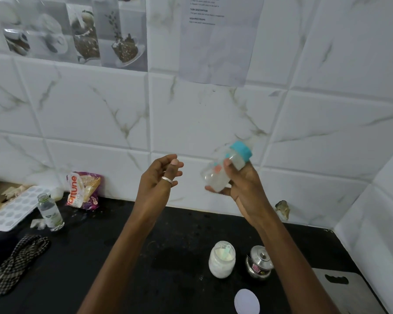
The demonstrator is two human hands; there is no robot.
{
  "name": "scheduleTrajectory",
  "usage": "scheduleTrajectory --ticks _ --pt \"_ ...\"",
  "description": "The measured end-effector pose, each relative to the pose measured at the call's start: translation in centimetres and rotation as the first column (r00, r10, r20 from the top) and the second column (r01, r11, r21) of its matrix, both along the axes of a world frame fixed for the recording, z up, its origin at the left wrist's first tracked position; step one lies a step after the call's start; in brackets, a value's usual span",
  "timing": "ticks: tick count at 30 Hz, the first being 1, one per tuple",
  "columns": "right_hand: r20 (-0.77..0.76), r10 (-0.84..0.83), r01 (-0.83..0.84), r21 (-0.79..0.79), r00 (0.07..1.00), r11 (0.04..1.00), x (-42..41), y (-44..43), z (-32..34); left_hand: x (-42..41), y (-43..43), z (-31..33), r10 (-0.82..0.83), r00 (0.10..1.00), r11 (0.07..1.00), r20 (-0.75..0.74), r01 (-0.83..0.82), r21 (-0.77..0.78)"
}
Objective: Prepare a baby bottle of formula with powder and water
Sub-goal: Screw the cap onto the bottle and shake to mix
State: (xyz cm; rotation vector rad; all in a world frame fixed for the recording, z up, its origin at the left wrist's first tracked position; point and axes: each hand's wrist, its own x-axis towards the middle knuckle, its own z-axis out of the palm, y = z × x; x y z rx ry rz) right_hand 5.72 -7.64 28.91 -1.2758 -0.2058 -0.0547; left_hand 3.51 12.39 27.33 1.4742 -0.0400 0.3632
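- Holding the bottle in the air, your right hand has its thumb and fingers wrapped round the clear body, in front of the tiled wall.
- The bottle is tilted, with its teal cap pointing up and to the right. It is blurred, and what is inside looks cloudy white.
- Your left hand is raised beside it but apart from it. Its fingers are loosely curled and hold nothing, and one finger wears a ring.
- Below your right forearm, the powder jar stands open on the black counter with a pale scoop in it.
- A small steel pot with its lid on stands just beside the jar, on the right.
- A round white lid lies flat on the counter nearer to you.
- A grey board lies at the right edge.
- On the far left, a small clear flask stands uncapped between a white tray and a packet that leans on the wall.
- A checked cloth lies bunched at the lower left.
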Motion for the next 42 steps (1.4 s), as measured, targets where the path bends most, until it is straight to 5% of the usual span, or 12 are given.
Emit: scheduleTrajectory --ticks 2,5,9,13,16,20,24,28,32,36,40,42 --pt "0.009 -0.012 0.012 -0.015 1.0 1.0 0.0 -0.1 -0.2 0.0 0.0 -0.1 -0.001 1.0 1.0 -0.001 0.001 0.0" --pt "-0.012 -0.063 0.064 0.18 0.998 0.982 -0.1 -0.2 0.1 -0.1 -0.1 -0.1 -0.005 1.0 1.0 -0.003 0.005 0.014" --pt "0.006 -0.009 0.009 -0.009 1.0 1.0 0.2 -0.1 -0.2 0.0 -0.1 0.0 -0.001 1.0 1.0 -0.002 0.001 0.013" --pt "-0.008 -0.079 0.079 0.204 0.997 0.976 0.1 -0.1 0.4 0.0 0.0 0.1 0.008 1.0 1.0 -0.002 -0.008 0.0" --pt "-0.002 -0.032 0.032 -0.017 0.999 0.999 -0.1 0.3 0.2 0.1 0.0 0.1 0.011 1.0 1.0 -0.003 -0.011 -0.009" --pt "-0.011 -0.065 0.066 0.188 0.998 0.98 -0.1 0.3 0.1 0.2 -0.1 0.1 0.006 1.0 1.0 -0.008 -0.006 -0.015" --pt "0.02 -0.008 0.009 -0.035 1.0 0.999 0.2 0.4 -0.2 0.3 -0.1 0.1 0.01 1.0 1.0 -0.002 -0.01 -0.005" --pt "-0.013 -0.08 0.081 0.194 0.997 0.978 0.2 0.2 0.4 0.4 0.0 0.1 0.013 1.0 1.0 0.003 -0.013 -0.006" --pt "0.011 0.003 -0.003 -0.046 1.0 0.999 0.5 0.3 -0.2 0.7 -0.1 0.3 0.02 1.0 1.0 0.016 -0.02 -0.001" --pt "-0.001 -0.07 0.069 0.207 0.998 0.976 0.8 0.5 0.5 1.0 0.1 0.5 0.028 0.999 1.0 0.022 -0.028 -0.011" --pt "0.029 0.022 -0.021 -0.014 0.999 1.0 1.3 0.7 0.4 1.6 0.4 0.8 0.035 0.999 0.999 0.024 -0.034 -0.012" --pt "0.018 -0.02 0.018 0.107 1.0 0.994 1.5 0.6 0.4 1.8 0.5 1.0 0.04 0.999 0.999 0.027 -0.039 -0.024"
